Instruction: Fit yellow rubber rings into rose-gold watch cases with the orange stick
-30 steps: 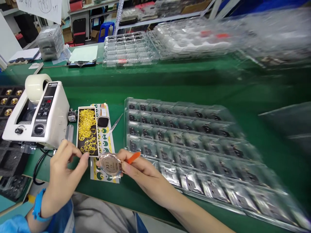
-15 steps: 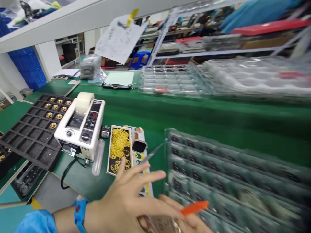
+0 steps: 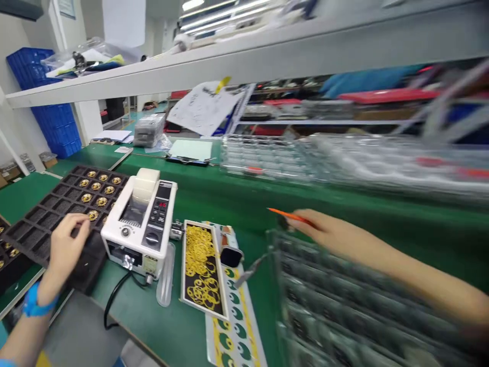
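My left hand [image 3: 69, 243], with a blue wristband [image 3: 40, 300], is over the black foam tray [image 3: 42, 219] at left. Thumb and forefinger curve toward each other with a gap between them, their tips right beside a gold ring-shaped part [image 3: 92, 215] in a compartment. Whether they touch it, I cannot tell. My right hand [image 3: 311, 223] is closed on an orange pointed stick [image 3: 294, 217] at the back left corner of the clear blister tray [image 3: 324, 285]. Below its fingertips is a small dark blurred thing [image 3: 282, 223]; whether it is held is unclear.
A white tape dispenser [image 3: 139, 224] stands between the hands. Beside it are a clear plastic case [image 3: 165, 275], a box of yellow rings [image 3: 225, 295], a sticker sheet [image 3: 257, 336] and grey tweezers [image 3: 250, 270]. A shelf beam [image 3: 229, 63] crosses above; clear trays [image 3: 267, 155] line the back.
My hands have separated from around a metallic part at the front. The left has gone left to the foam tray, the right up to the blister tray with the orange stick. The view has tilted up.
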The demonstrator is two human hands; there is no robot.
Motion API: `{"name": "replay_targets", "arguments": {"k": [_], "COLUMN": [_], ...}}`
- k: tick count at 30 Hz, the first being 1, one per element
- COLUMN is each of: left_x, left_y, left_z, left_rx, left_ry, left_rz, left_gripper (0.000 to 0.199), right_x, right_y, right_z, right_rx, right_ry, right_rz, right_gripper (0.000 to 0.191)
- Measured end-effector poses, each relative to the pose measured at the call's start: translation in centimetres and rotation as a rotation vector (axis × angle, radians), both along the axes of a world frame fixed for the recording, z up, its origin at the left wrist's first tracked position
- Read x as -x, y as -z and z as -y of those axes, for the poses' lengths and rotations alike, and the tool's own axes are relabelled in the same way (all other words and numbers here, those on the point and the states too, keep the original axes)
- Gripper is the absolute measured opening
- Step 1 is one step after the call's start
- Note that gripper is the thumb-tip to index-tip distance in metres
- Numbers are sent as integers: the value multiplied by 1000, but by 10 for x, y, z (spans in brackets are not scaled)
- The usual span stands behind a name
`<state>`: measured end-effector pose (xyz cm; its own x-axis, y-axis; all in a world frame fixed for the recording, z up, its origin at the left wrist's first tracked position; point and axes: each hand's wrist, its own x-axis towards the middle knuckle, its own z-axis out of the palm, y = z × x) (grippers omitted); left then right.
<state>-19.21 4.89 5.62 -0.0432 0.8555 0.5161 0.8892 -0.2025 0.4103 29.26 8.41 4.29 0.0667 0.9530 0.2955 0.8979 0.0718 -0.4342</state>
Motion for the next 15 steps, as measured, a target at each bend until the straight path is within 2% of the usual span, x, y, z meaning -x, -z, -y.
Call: {"name": "replay_targets", "arguments": {"k": [3,6,8,10,15], "left_x": [27,36,38,37,34], "left_y": [-2,6,11,12,2], "left_z": [-57,-94,-103,-102,-97], "left_rx": [182,251,267,271,263], "left_ry": [41,73,75,77,132], "left_rz": [-136,-258,-322,-362,-361], "left_gripper": [26,21,17,16,13], "right_x": [-10,-8,-5,-5,1], "right_y": [-13,-17,-16,-13,9], "right_z": [-11,3,23,46,95], "right_rx": [37,25,14,5,13], "right_ry": [53,104,125,144,188], "right_rz": [107,167,185,193,73], "right_gripper": [26,26,30,30,14]}}
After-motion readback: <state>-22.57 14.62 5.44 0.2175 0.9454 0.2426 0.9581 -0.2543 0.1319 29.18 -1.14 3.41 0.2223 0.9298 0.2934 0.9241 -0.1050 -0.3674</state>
